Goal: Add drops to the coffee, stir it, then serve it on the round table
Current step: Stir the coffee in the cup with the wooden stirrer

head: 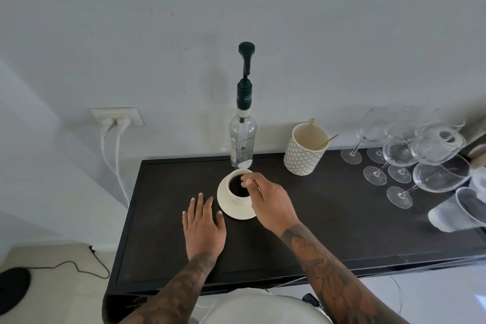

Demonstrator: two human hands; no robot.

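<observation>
Cream ceramic cup (238, 187): right hand (268, 202) pinches thin wooden stirrer (253, 179); left hand (203, 223) flat, released.

One head-worn view, looking forward and steeply down

The single wide-angle camera sits above and behind the left hand (203, 229) and right hand (268, 202), close enough that both forearms run out of the bottom edge. It faces the wall (236, 8) beyond the hands, with the dark surface (342, 218) spread beneath them (its edges bend from the lens) and a strip of floor (52, 258) to the left of the left hand.
</observation>
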